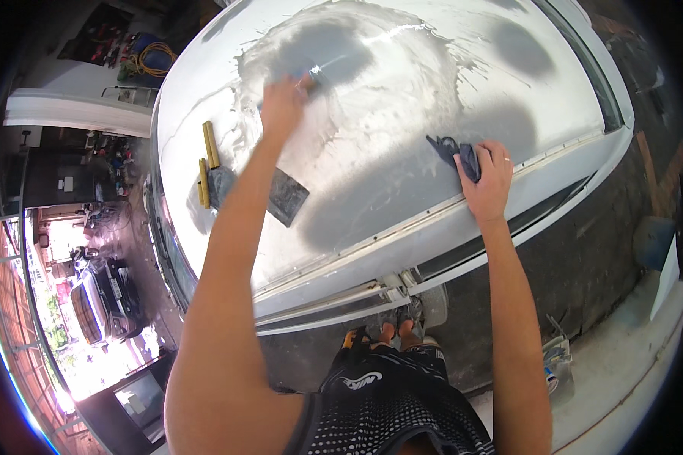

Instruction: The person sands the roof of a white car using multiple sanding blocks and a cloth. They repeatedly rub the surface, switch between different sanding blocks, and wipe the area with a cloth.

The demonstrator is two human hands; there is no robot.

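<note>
One dark cloth (469, 161) is pinched in your right hand (491, 180), 2 o'clock; your left hand (282, 108) blurs over the car roof (387, 196), 11 o'clock, grip unreadable.

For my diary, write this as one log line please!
left hand: blurred, at car roof | right hand: gripping dark cloth | roof: patchy

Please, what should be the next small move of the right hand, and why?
Perhaps the right hand should wipe its dark cloth toward the left hand, because whitish, wet-looking smears lie on the car roof between them.
</note>
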